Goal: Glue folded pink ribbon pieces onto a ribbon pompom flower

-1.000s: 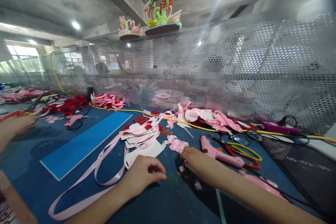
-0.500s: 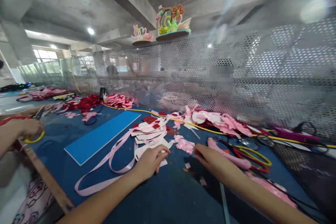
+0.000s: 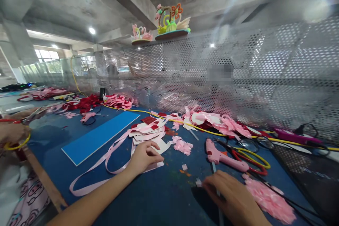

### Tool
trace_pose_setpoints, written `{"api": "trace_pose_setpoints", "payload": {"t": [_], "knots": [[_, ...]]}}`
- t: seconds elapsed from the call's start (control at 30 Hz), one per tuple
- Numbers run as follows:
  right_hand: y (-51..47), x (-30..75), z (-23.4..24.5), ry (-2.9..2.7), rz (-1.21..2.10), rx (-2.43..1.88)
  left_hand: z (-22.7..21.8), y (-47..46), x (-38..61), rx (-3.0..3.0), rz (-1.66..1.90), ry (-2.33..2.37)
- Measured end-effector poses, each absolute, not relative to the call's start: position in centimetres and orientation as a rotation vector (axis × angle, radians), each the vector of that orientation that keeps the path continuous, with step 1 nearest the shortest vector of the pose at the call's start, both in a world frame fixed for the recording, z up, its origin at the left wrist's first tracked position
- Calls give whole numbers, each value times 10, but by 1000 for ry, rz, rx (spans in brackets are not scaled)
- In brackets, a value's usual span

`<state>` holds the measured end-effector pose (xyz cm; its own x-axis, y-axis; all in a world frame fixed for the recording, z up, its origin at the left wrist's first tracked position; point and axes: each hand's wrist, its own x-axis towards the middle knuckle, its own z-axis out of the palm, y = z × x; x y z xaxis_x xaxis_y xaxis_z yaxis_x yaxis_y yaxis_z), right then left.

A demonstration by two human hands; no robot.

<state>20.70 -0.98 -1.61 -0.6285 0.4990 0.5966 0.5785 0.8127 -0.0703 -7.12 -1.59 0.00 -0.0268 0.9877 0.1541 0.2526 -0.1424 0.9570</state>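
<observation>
My left hand (image 3: 144,157) hovers at the front of a heap of white and pink cut pieces (image 3: 147,132), fingers bent and apart, nothing visible in it. A long pink ribbon (image 3: 90,182) loops out beside that wrist. Low over the blue table, my right hand (image 3: 230,192) has loosely curled fingers, their tips by a small pale scrap (image 3: 198,182); contact with it is unclear. Under this hand runs a glue stick (image 3: 214,167) from the back of a pink glue gun (image 3: 225,158). Between the hands, farther back, lies a pink ribbon cluster (image 3: 182,145).
A blue board (image 3: 102,137) lies at left. Scissors (image 3: 251,157) with red and yellow handles rest behind the glue gun. A yellow cable (image 3: 196,126) crosses the table before a perforated metal screen (image 3: 172,70). A co-worker's hand (image 3: 13,134) holds scissors at far left.
My right hand has drawn back from the pink cluster toward me, uncovering the glue gun and a pink ribbon bunch at right. My left hand has shifted slightly left and up.
</observation>
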Motion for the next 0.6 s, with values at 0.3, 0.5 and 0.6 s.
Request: {"api": "trace_pose_setpoints", "payload": {"t": [0.3, 0.5, 0.6], "knots": [[-11, 202, -23, -2369, 58, -849, 8, -15, -73, 1286, 1382, 1386], [-12, 200, -20, -2370, 76, -839, -1, -9, -77, 1209, 1346, 1312], [-12, 200, -23, -2364, 77, -842, 2, -6, -76, 1221, 1382, 1272]]}}
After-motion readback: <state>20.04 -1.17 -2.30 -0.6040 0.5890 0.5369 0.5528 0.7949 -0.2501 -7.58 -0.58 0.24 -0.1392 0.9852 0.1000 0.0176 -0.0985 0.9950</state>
